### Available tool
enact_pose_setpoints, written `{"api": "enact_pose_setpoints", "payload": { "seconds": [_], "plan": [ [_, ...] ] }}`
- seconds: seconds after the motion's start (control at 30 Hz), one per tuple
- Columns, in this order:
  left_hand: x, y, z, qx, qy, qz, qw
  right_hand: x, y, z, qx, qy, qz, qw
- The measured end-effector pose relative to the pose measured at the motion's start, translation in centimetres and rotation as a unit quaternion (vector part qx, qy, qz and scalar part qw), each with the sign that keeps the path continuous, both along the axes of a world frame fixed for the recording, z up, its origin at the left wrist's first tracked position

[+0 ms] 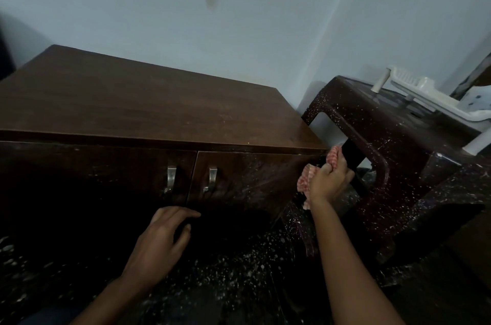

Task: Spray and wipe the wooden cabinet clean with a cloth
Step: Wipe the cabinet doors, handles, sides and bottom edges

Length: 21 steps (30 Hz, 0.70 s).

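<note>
The dark wooden cabinet fills the left and middle, with two doors and two metal handles on its front. My right hand grips a bunched red-and-white checked cloth against the cabinet's upper right front corner, by its right side. My left hand hangs in front of the lower edge of the right door, fingers loosely spread and holding nothing. No spray bottle is in view.
A dark speckled plastic stool or table stands close to the cabinet's right side, with a white plastic rack on top. The floor is dark with white speckles. A pale wall rises behind.
</note>
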State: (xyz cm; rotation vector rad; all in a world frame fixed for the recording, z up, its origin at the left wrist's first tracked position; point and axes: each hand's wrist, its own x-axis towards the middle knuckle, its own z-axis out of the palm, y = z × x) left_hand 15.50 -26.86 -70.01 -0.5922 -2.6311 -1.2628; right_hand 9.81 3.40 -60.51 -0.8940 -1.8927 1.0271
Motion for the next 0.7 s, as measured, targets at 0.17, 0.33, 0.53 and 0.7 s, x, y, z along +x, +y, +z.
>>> {"api": "enact_pose_setpoints", "payload": {
  "seconds": [0.17, 0.33, 0.53, 0.7],
  "plan": [
    [-0.1, 0.1, 0.3, 0.021, -0.023, 0.006, 0.999, -1.2, -1.4, -0.1, -0.154, 0.050, 0.053, 0.985],
    [-0.6, 0.5, 0.3, 0.045, -0.038, 0.026, 0.998, -1.0, -2.4, -0.5, -0.215, 0.081, 0.078, 0.970],
    [-0.8, 0.9, 0.4, 0.065, -0.036, 0.040, 0.996, -0.8, -4.0, -0.8, -0.206, 0.084, 0.078, 0.972],
    [-0.9, 0.8, 0.6, 0.101, -0.037, 0.064, 0.992, -0.9, -5.7, -1.4, -0.185, 0.075, 0.086, 0.976]
  ]
}}
